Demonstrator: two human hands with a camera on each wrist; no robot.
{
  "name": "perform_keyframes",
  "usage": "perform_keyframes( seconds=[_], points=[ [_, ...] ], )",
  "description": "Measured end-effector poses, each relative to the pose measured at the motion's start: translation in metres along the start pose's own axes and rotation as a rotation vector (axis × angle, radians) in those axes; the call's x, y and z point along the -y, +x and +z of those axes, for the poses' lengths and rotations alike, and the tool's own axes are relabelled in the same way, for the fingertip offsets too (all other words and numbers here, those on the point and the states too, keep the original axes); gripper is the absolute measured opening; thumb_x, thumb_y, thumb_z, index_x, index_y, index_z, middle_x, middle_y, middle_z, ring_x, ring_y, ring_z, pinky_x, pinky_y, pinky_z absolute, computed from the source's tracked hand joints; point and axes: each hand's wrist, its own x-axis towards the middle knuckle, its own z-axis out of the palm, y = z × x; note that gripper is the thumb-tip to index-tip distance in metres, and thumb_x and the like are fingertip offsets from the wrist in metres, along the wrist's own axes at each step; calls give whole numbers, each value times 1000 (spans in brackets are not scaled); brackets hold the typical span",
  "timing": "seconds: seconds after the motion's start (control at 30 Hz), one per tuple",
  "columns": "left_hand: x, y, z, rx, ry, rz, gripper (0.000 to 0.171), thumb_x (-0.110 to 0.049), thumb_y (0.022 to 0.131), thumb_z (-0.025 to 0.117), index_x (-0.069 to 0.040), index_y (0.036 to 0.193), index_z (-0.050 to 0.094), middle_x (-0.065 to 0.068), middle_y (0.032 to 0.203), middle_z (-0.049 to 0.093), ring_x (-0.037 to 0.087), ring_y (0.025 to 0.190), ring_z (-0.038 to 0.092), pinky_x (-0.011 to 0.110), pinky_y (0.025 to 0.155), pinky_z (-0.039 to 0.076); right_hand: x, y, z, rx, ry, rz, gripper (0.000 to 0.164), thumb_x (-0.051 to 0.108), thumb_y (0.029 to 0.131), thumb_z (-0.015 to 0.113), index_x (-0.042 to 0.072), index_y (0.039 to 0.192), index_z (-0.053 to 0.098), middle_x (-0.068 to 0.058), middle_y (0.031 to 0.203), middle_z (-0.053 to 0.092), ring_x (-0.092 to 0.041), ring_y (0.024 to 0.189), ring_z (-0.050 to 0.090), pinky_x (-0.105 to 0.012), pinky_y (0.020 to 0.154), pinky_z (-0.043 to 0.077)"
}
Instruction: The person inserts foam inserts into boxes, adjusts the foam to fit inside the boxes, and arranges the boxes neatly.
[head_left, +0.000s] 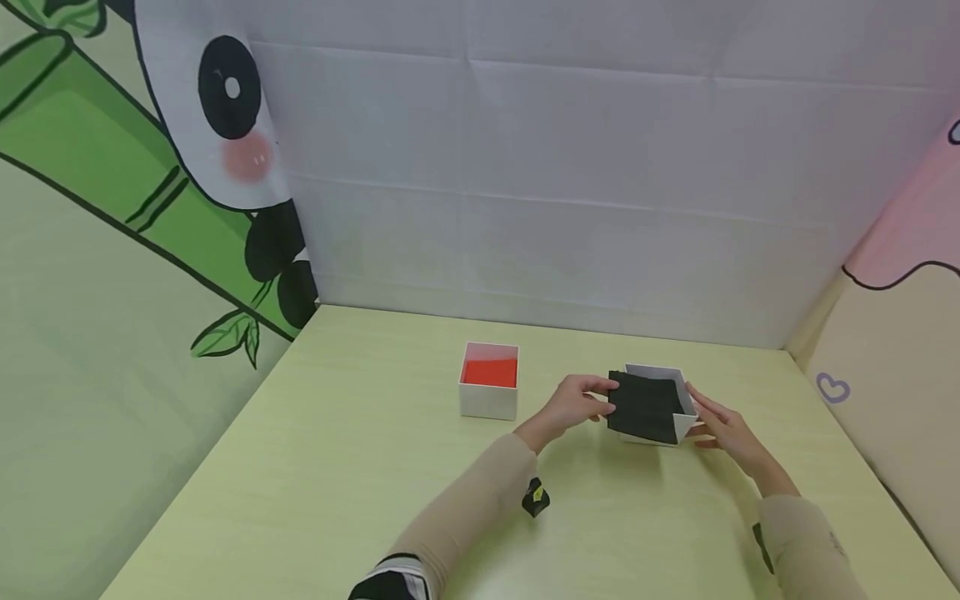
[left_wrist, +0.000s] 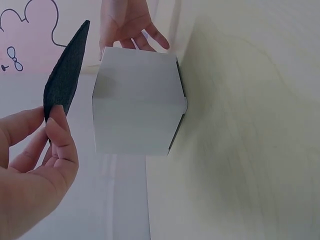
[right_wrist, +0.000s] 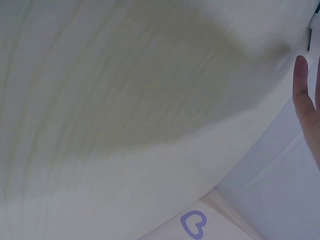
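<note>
My left hand [head_left: 567, 408] pinches the left edge of a black cloth-like piece [head_left: 643, 407]. In the head view this piece covers much of the opening of a white box [head_left: 684, 427]. From the left wrist, the black piece [left_wrist: 67, 72] appears tilted, above the rim of the white box [left_wrist: 137, 100], with thumb and fingers on its edge. At the box's right side is my right hand [head_left: 727, 431], fingers extended and touching the wall. Only a few of the right hand's fingers [right_wrist: 301, 85] show at the edge of the right wrist view. The box's inside is mostly hidden.
A second white box [head_left: 487, 402] with a red piece [head_left: 490, 372] inside stands to the left on the pale wooden table [head_left: 337, 433]. A white sheet [head_left: 540, 183] hangs behind the table. Printed cloth with a panda and bamboo [head_left: 217, 242] covers the left side.
</note>
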Motion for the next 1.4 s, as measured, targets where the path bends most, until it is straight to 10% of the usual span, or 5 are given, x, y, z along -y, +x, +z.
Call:
perform_keyframes(
  seconds=[0.73, 0.97, 1.2, 1.4],
  points=[
    [-6, 41, 36, -150, 149, -64, 31, -1, 82, 63, -4, 112, 62, 2, 86, 60, 11, 70, 59, 20, 60, 47, -1, -6, 11, -21, 44, -37, 43, 16, 98, 34, 12, 140, 25, 25, 102, 51, -18, 82, 62, -39, 70, 48],
    [-5, 46, 39, -149, 318, -60, 29, -5, 82, 63, -5, 111, 64, 3, 96, 64, 9, 85, 58, 17, 64, 44, -4, -7, 14, -15, 42, -44, 44, 19, 99, 34, 11, 141, 24, 28, 102, 52, -16, 82, 62, -38, 70, 48],
    [-6, 46, 38, -97, 510, -53, 30, -8, 83, 63, -6, 113, 63, 1, 96, 64, 7, 64, 44, 17, 59, 38, -4, -6, 13, -10, 28, -41, 46, 23, 98, 34, 9, 141, 22, 29, 103, 51, -17, 83, 62, -39, 71, 48],
    [-8, 44, 41, -76, 886, -46, 27, -25, 89, 57, -21, 115, 63, -2, 122, 47, 10, 104, 40, 22, 81, 35, -5, -7, 13, -9, 24, -27, 48, 24, 98, 34, 7, 140, 20, 31, 104, 48, -19, 84, 62, -41, 72, 47]
  ],
)
